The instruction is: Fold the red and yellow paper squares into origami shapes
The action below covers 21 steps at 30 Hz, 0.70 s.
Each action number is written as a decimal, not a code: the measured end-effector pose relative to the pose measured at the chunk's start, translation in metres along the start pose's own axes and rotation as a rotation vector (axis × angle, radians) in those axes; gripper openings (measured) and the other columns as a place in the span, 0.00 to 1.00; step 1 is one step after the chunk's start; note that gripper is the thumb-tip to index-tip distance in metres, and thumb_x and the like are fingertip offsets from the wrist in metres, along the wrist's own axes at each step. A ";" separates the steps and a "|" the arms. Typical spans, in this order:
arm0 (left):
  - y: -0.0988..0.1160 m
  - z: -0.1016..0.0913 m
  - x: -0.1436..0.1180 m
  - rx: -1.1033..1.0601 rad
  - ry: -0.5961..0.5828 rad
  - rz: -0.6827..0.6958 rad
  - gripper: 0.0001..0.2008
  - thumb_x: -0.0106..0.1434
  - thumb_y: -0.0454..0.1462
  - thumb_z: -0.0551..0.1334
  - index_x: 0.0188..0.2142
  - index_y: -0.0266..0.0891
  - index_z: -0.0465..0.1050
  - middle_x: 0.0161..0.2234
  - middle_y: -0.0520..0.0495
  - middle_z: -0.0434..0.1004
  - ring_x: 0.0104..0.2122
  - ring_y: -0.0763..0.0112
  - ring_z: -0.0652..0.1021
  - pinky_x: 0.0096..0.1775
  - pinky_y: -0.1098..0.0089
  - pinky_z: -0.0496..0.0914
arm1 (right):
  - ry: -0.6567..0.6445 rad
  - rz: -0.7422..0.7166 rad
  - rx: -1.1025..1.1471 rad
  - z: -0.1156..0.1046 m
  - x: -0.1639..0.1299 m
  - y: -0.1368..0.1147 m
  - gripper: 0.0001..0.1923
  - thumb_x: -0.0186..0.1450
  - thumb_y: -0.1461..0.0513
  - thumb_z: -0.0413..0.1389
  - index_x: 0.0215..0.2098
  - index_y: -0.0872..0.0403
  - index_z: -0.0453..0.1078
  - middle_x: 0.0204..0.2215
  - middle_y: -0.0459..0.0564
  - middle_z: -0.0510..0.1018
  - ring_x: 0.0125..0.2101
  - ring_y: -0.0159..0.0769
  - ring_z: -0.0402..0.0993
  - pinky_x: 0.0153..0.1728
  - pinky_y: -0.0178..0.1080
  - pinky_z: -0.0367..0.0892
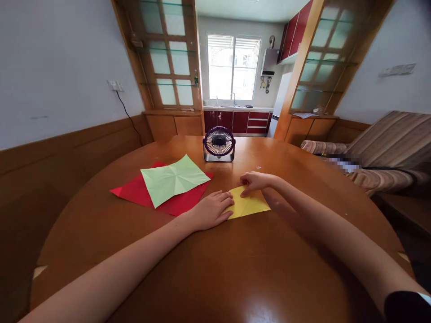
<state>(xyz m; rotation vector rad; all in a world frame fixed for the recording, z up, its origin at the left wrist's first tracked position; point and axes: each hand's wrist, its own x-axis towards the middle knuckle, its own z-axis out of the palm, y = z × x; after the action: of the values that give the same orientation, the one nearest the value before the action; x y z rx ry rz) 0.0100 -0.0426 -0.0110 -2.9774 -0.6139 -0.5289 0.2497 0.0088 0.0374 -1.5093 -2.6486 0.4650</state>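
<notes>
Yellow paper (pixel 248 204) lies flat on the round wooden desk (pixel 235 269), folded, just in front of the person. The left hand (pixel 210 210) rests palm down on the paper's left edge, fingers (pixel 226 200) stretched out flat and gripping nothing. The right hand (pixel 255 181) sits at the paper's far corner, its fingers curled and pressing the corner down against the desk. To the left, well apart from both hands, a creased green sheet (pixel 173 179) lies on top of a red sheet (pixel 175 199). A small purple fan (pixel 219 144) stands upright farther back on the desk, beyond the papers.
</notes>
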 end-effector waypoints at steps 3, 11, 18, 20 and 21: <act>0.000 -0.001 0.000 -0.018 -0.019 -0.024 0.13 0.70 0.42 0.53 0.48 0.38 0.69 0.54 0.39 0.70 0.56 0.60 0.70 0.57 0.56 0.63 | 0.034 0.010 0.030 0.005 -0.002 0.004 0.15 0.51 0.54 0.66 0.30 0.55 0.72 0.27 0.47 0.76 0.25 0.32 0.68 0.24 0.33 0.60; -0.002 -0.006 -0.001 -0.116 -0.045 -0.067 0.27 0.65 0.52 0.58 0.58 0.42 0.64 0.58 0.40 0.68 0.57 0.56 0.68 0.57 0.55 0.63 | 0.160 0.033 0.163 0.019 -0.016 0.010 0.13 0.53 0.55 0.64 0.29 0.56 0.72 0.26 0.46 0.75 0.26 0.31 0.68 0.24 0.33 0.60; -0.006 -0.003 -0.005 -0.160 0.003 -0.015 0.20 0.67 0.48 0.57 0.54 0.43 0.70 0.56 0.44 0.70 0.55 0.60 0.70 0.56 0.59 0.63 | 0.321 0.030 0.204 0.032 -0.024 0.013 0.14 0.53 0.55 0.65 0.33 0.56 0.77 0.30 0.49 0.79 0.30 0.35 0.72 0.29 0.35 0.64; -0.007 -0.002 -0.005 -0.175 0.003 -0.007 0.19 0.67 0.47 0.57 0.53 0.43 0.71 0.55 0.44 0.72 0.54 0.61 0.71 0.56 0.59 0.63 | 0.366 0.012 0.184 0.035 -0.026 0.013 0.14 0.53 0.55 0.65 0.34 0.55 0.78 0.32 0.50 0.79 0.33 0.37 0.73 0.31 0.36 0.65; -0.007 -0.002 -0.005 -0.183 0.002 -0.009 0.19 0.67 0.47 0.57 0.54 0.43 0.71 0.55 0.44 0.71 0.54 0.61 0.71 0.56 0.59 0.63 | 0.387 0.010 0.178 0.036 -0.027 0.013 0.14 0.54 0.55 0.65 0.34 0.55 0.78 0.33 0.50 0.80 0.34 0.38 0.73 0.32 0.36 0.66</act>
<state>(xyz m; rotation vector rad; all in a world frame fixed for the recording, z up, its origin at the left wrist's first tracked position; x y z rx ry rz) 0.0021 -0.0386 -0.0109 -3.1451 -0.6105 -0.6210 0.2679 -0.0163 0.0023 -1.3962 -2.2432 0.3556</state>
